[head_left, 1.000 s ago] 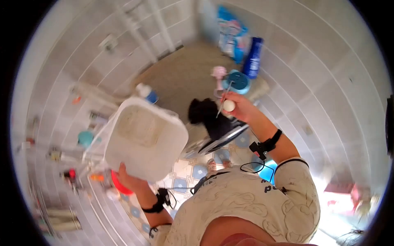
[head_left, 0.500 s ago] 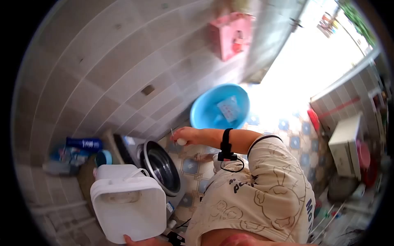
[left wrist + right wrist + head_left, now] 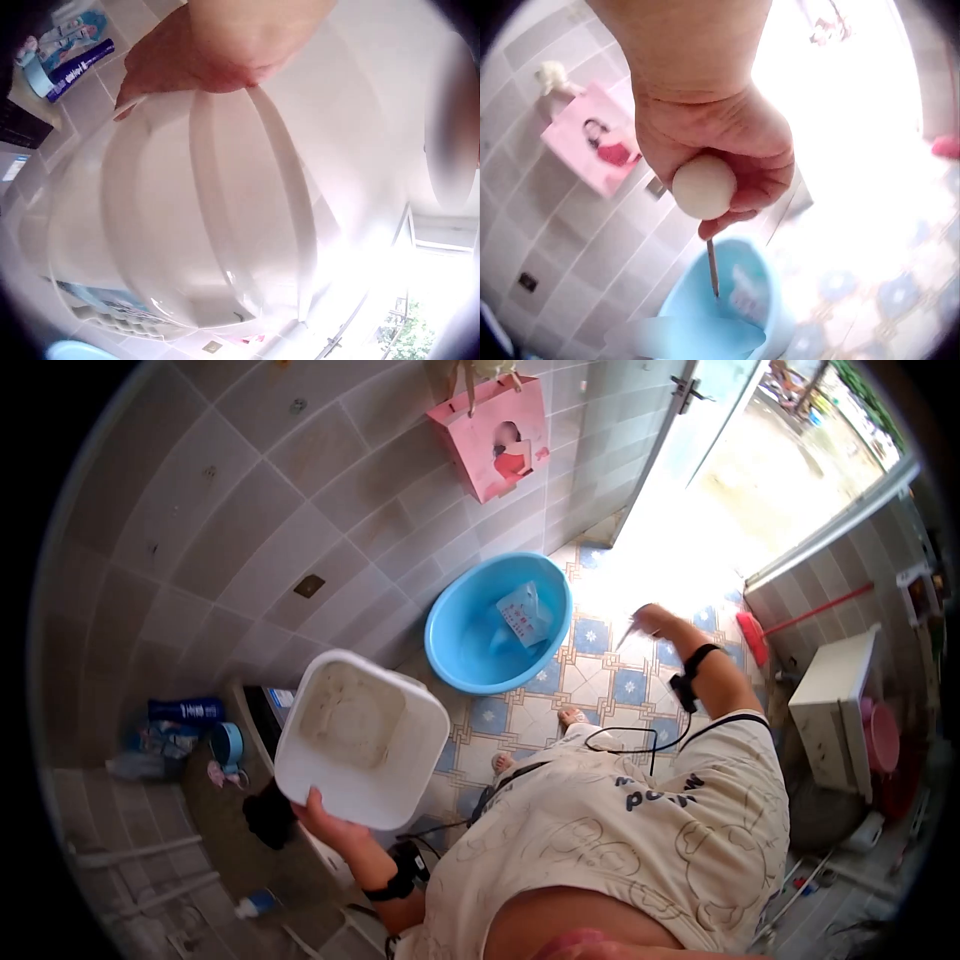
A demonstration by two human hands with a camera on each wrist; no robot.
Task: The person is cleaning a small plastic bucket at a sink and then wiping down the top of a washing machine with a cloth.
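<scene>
My left hand (image 3: 328,822) grips the rim of a white square bucket (image 3: 420,760), tilted so its stained inside faces the head camera. In the left wrist view the ribbed outer wall of the bucket (image 3: 165,202) fills much of the picture. My right hand (image 3: 727,139) is curled round a smooth white ball (image 3: 705,187) and a thin pointed metal stick (image 3: 713,270), whose tip points down. In the head view that hand is out over the tiled floor, right of a blue tub (image 3: 463,665) with a printed plastic packet (image 3: 523,615) inside.
A pink gift bag (image 3: 490,445) hangs on the tiled wall beside an open, bright doorway. At left, a counter (image 3: 215,830) bears a dark cloth (image 3: 270,815), a blue bottle (image 3: 185,710) and a teal-lidded jar (image 3: 226,743). A red broom (image 3: 752,638) and a white cabinet (image 3: 830,710) stand at right.
The head view has swung right toward the doorway and tub. My right hand has moved from the counter, past the sink, out over the floor. My left hand has kept hold of the bucket.
</scene>
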